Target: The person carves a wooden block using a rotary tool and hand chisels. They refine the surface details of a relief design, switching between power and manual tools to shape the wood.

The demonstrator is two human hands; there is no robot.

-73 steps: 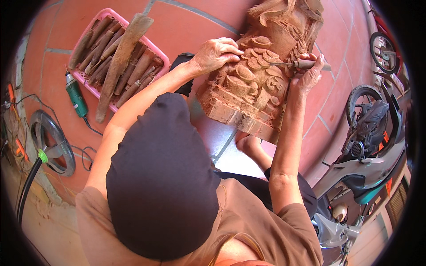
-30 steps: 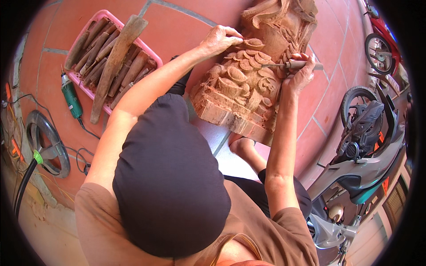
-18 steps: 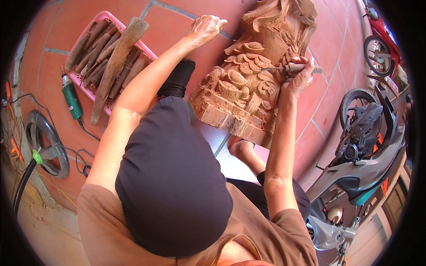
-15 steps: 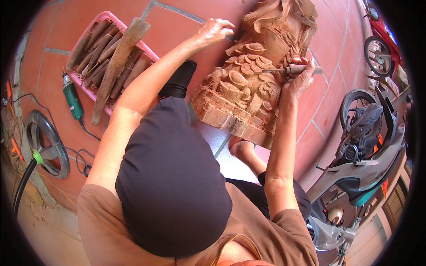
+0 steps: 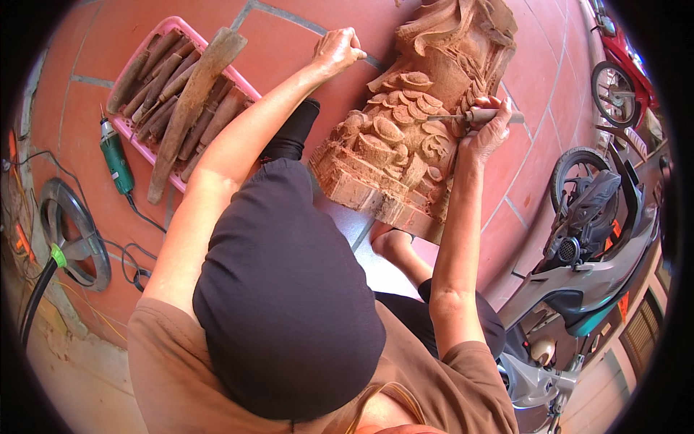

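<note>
My right hand (image 5: pixel 489 134) grips the wooden handle of a carving chisel (image 5: pixel 511 116). The chisel's thin metal blade points left, its tip against the raised round shapes of a brown wood carving (image 5: pixel 405 145). The carving lies on the floor before me, covered in relief work and dusted with wood powder. My left hand (image 5: pixel 337 50) hovers left of the carving, apart from it. Its fingers are curled closed, and nothing shows in them.
At the left stands a pink basket (image 5: pixel 176 177) of wooden-handled tools, with a long wooden bat (image 5: pixel 189 123) across it. A green rotary power tool (image 5: pixel 116 155) with its cord and a black wheel-shaped object (image 5: pixel 101 257) lie nearby. Motorbikes (image 5: pixel 578 267) stand at the right.
My left hand has drawn slightly left, and its fingers, looser before, are curled in. The right hand and chisel have barely moved; the carving is in the same place.
</note>
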